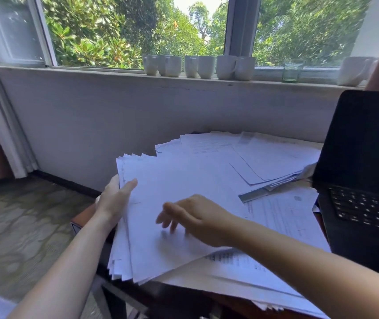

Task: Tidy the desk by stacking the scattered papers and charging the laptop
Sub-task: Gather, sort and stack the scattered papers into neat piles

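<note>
Left hand (115, 199): the thumb lies flat on top and the other fingers go out of sight beneath, pinching the near-left edge of the fanned bundle (172, 180).
Right hand (197, 217): fingers loosely spread and pointing down over the top sheet, gripping nothing. Blur hides whether the tips touch the paper.
Fanned bundle: many thin white sheets splayed out of register, running from the left thumb away and under the right palm. Its near corners overhang the desk (82, 215).
Handling, judged: light as a whole, limp and slick sheet on sheet, so it is likely to slide apart and droop if pinched at one edge only. It is best held at two opposite edges, with the fingers under and the thumbs over.
Loose sheets (275, 157): beyond and right of the right fingertips, overlapping, not yet gathered; more lie under the right forearm.
Ruler (256, 194): just past the right knuckles, half tucked under paper and likely to snag a sweep.
Laptop (363, 180): farthest right of both hands, open with a dark screen. No cable shows.
</note>
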`<state>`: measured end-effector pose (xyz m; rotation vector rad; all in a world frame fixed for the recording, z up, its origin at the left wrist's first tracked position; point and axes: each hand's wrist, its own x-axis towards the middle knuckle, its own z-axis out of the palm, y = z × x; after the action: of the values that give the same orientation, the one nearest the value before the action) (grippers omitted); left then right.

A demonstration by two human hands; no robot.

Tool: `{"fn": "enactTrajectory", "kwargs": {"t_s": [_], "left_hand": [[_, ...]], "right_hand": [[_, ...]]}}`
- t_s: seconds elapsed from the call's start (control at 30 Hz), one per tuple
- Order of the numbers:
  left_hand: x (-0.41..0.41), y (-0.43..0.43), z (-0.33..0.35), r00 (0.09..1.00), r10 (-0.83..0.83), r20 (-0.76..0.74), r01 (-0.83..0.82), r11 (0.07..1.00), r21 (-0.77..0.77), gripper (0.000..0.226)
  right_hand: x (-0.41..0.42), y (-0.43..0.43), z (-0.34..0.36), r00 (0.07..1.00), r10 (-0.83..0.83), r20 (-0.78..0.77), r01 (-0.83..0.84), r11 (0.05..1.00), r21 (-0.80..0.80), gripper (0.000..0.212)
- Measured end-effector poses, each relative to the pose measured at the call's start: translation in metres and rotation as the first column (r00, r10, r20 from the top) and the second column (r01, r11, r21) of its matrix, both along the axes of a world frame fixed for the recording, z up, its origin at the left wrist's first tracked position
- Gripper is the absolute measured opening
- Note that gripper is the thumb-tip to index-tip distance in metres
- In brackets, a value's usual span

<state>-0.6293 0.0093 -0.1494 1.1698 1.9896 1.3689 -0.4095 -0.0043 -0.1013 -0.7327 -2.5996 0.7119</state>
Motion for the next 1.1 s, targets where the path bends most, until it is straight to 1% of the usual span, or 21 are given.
{"fn": "enactTrajectory", "kwargs": {"t_s": [0.03, 0.07, 0.13, 0.17, 0.2, 0.23, 0.27, 0.33, 0.37, 0.43, 0.5, 0.57, 0.67, 0.73, 0.77, 0.8, 0.87, 0.9, 0.93, 1.0, 1.1], "left_hand": [[0.000, 0.000, 0.000, 1.000, -0.006, -0.018, 0.006, 1.000, -0.015, 0.048], [0.000, -0.001, 0.000, 0.999, -0.015, -0.045, 0.013, 0.999, -0.033, 0.044], [0.002, -0.002, 0.002, 0.994, -0.019, -0.106, 0.012, 0.998, -0.062, 0.044], [0.003, -0.003, 0.003, 0.991, -0.018, -0.130, 0.009, 0.997, -0.071, 0.046], [0.004, -0.003, 0.003, 0.988, -0.021, -0.151, 0.009, 0.997, -0.074, 0.049], [0.004, -0.004, 0.003, 0.985, -0.024, -0.168, 0.011, 0.997, -0.077, 0.051], [0.004, -0.004, 0.003, 0.983, -0.031, -0.181, 0.017, 0.997, -0.077, 0.053], [0.003, -0.004, 0.002, 0.980, -0.039, -0.198, 0.024, 0.997, -0.075, 0.056], [0.003, -0.004, 0.002, 0.978, -0.041, -0.205, 0.026, 0.997, -0.073, 0.056], [0.003, -0.004, 0.002, 0.974, -0.045, -0.220, 0.030, 0.997, -0.072, 0.057], [0.004, -0.004, 0.003, 0.973, -0.049, -0.224, 0.033, 0.997, -0.076, 0.058], [0.004, -0.005, 0.004, 0.975, -0.047, -0.215, 0.030, 0.996, -0.079, 0.059], [0.005, -0.008, 0.004, 0.978, -0.046, -0.203, 0.031, 0.997, -0.077, 0.061], [0.006, -0.009, 0.005, 0.975, -0.058, -0.213, 0.043, 0.996, -0.078, 0.061], [0.007, -0.009, 0.006, 0.973, -0.063, -0.222, 0.046, 0.996, -0.082, 0.060], [0.007, -0.009, 0.006, 0.971, -0.066, -0.230, 0.047, 0.995, -0.085, 0.060], [0.007, -0.009, 0.004, 0.968, -0.066, -0.243, 0.046, 0.995, -0.085, 0.058], [0.006, -0.008, 0.004, 0.968, -0.063, -0.243, 0.044, 0.996, -0.080, 0.057], [0.006, -0.009, 0.003, 0.968, -0.061, -0.242, 0.044, 0.996, -0.075, 0.056], [0.005, -0.009, 0.003, 0.972, -0.062, -0.228, 0.047, 0.996, -0.074, 0.055], [0.005, -0.010, 0.003, 0.975, -0.070, -0.210, 0.056, 0.996, -0.073, 0.052]], "right_hand": [[0.004, 0.004, 0.001, 0.999, -0.032, -0.001, 0.032, 0.998, -0.052, 0.065], [0.009, 0.009, 0.003, 0.997, -0.080, 0.012, 0.080, 0.996, -0.029, 0.063], [0.019, 0.028, 0.003, 0.969, -0.222, 0.112, 0.203, 0.966, 0.157, 0.047], [0.026, 0.041, 0.002, 0.935, -0.311, 0.171, 0.269, 0.936, 0.229, 0.041], [0.032, 0.053, 0.001, 0.891, -0.400, 0.214, 0.345, 0.904, 0.253, 0.041], [0.038, 0.064, 0.000, 0.849, -0.473, 0.235, 0.429, 0.877, 0.217, 0.046], [0.043, 0.074, -0.001, 0.815, -0.528, 0.239, 0.508, 0.850, 0.143, 0.052], [0.049, 0.087, -0.003, 0.782, -0.585, 0.216, 0.602, 0.798, -0.019, 0.061], [0.050, 0.091, -0.004, 0.781, -0.593, 0.196, 0.617, 0.781, -0.095, 0.065], [0.048, 0.092, -0.006, 0.802, -0.589, 0.101, 0.595, 0.770, -0.230, 0.066], [0.041, 0.090, -0.005, 0.816, -0.578, 0.023, 0.560, 0.778, -0.285, 0.062], [0.035, 0.087, -0.007, 0.850, -0.524, 0.051, 0.521, 0.826, -0.216, 0.057], [0.038, 0.087, -0.015, 0.887, -0.423, 0.186, 0.449, 0.885, -0.127, 0.057], [0.046, 0.090, -0.017, 0.879, -0.429, 0.208, 0.455, 0.886, -0.093, 0.054], [0.050, 0.093, -0.016, 0.863, -0.463, 0.200, 0.478, 0.878, -0.030, 0.051], [0.055, 0.095, -0.013, 0.834, -0.518, 0.188, 0.511, 0.855, 0.088, 0.048], [0.064, 0.101, -0.006, 0.789, -0.605, 0.112, 0.538, 0.767, 0.350, 0.043], [0.069, 0.104, -0.003, 0.776, -0.627, 0.071, 0.549, 0.726, 0.415, 0.043], [0.073, 0.107, 0.000, 0.761, -0.647, 0.047, 0.564, 0.696, 0.444, 0.044], [0.081, 0.114, 0.004, 0.711, -0.702, 0.053, 0.608, 0.650, 0.457, 0.047], [0.091, 0.129, 0.006, 0.557, -0.814, 0.166, 0.680, 0.562, 0.472, 0.058]]}}
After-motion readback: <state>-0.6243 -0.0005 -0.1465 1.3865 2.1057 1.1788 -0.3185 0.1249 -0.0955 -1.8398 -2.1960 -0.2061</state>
